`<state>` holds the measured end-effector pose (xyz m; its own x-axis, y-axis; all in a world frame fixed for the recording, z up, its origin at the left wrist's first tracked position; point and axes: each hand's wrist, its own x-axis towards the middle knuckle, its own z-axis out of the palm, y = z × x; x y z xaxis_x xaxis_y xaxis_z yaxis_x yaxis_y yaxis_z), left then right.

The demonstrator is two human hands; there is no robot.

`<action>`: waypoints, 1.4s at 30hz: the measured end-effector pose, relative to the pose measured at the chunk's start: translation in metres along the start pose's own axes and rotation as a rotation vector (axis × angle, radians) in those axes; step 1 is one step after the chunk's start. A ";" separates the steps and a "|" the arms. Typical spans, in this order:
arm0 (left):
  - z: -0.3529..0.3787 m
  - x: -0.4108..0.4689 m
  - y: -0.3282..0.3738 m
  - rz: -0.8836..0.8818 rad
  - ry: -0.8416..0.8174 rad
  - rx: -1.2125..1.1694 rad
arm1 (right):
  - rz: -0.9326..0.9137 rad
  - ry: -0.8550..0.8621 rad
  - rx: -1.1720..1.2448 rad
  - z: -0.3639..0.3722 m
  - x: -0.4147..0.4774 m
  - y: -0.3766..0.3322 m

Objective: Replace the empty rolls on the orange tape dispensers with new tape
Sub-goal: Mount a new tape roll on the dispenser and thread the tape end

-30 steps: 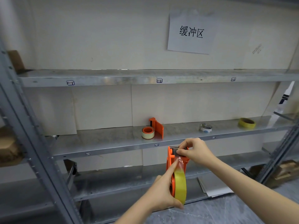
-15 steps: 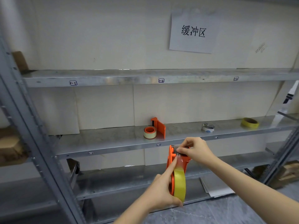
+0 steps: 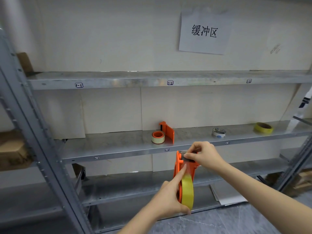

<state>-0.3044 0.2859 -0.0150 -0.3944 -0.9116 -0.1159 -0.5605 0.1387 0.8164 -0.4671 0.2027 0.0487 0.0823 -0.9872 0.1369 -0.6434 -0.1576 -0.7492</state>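
I hold an orange tape dispenser [image 3: 177,166] upright in front of the shelves, with a yellow tape roll [image 3: 187,191] mounted on it. My left hand [image 3: 168,198] grips the dispenser and roll from the left, index finger stretched up along the tape. My right hand [image 3: 202,154] pinches the tape's free end at the dispenser's top, by the cutter. A second orange dispenser [image 3: 167,132] stands on the middle shelf, with a thin, nearly used-up roll on an orange core [image 3: 158,137] beside it.
The middle metal shelf [image 3: 118,147] also carries a whitish printed roll [image 3: 218,132] and a yellow tape roll [image 3: 263,127] at the right. Grey sheets [image 3: 226,195] lie on the lower shelf. Cardboard boxes [image 3: 11,149] sit at far left. A paper sign [image 3: 204,31] hangs on the wall.
The dispenser and both hands have barely moved. My right hand keeps its pinch on the tape end at the top; my left grip is unchanged.
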 end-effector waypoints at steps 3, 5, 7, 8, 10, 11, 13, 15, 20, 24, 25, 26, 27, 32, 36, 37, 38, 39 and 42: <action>0.002 0.002 -0.001 -0.010 0.001 -0.009 | -0.008 0.007 -0.020 0.001 0.000 0.001; 0.003 0.002 0.000 -0.013 -0.005 -0.002 | -0.007 0.011 -0.037 0.002 -0.001 0.003; 0.004 0.002 -0.001 -0.016 -0.013 0.012 | -0.007 0.014 -0.047 0.002 -0.001 0.005; 0.004 0.002 -0.001 -0.017 -0.014 0.018 | -0.005 0.017 -0.046 0.003 -0.001 0.006; 0.003 0.000 -0.001 -0.010 -0.016 0.025 | -0.001 0.022 -0.034 0.003 -0.001 0.007; 0.002 -0.001 0.001 -0.005 -0.018 0.025 | 0.003 0.025 -0.027 0.003 -0.001 0.007; 0.000 -0.002 0.004 0.004 -0.019 0.020 | 0.013 0.032 -0.012 0.002 -0.001 0.008; 0.000 -0.002 0.007 0.008 -0.022 0.015 | 0.013 0.035 -0.002 0.001 -0.001 0.008; 0.003 -0.002 0.007 0.026 -0.021 0.007 | -0.012 0.028 -0.025 -0.003 -0.003 0.009; 0.006 -0.002 0.008 0.035 -0.007 -0.001 | -0.020 0.020 -0.027 -0.006 -0.005 0.009; 0.008 -0.002 0.007 0.032 -0.004 -0.007 | -0.022 0.015 -0.026 -0.006 -0.005 0.009; 0.009 -0.001 0.006 0.029 -0.003 -0.010 | -0.022 0.009 -0.023 -0.006 -0.006 0.009; 0.010 0.000 0.004 0.026 -0.004 -0.010 | -0.022 0.004 -0.021 -0.006 -0.006 0.008; 0.014 0.002 0.001 -0.001 -0.027 -0.017 | -0.020 -0.009 -0.040 -0.004 -0.009 0.006; 0.014 0.003 -0.006 -0.007 -0.026 -0.017 | -0.011 -0.011 -0.055 -0.002 -0.010 0.005; 0.014 0.003 -0.007 -0.007 -0.025 -0.016 | -0.011 -0.013 -0.062 -0.001 -0.010 0.006; 0.015 0.002 -0.008 -0.010 -0.028 -0.018 | -0.012 -0.014 -0.067 0.000 -0.011 0.006; 0.015 0.002 -0.009 -0.015 -0.030 -0.022 | -0.010 -0.012 -0.067 0.000 -0.011 0.006; 0.014 0.000 -0.009 -0.018 -0.031 -0.017 | -0.003 -0.010 -0.060 0.002 -0.011 0.007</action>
<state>-0.3095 0.2905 -0.0303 -0.4068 -0.9015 -0.1476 -0.5554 0.1158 0.8235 -0.4708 0.2129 0.0406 0.0916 -0.9870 0.1319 -0.6879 -0.1585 -0.7083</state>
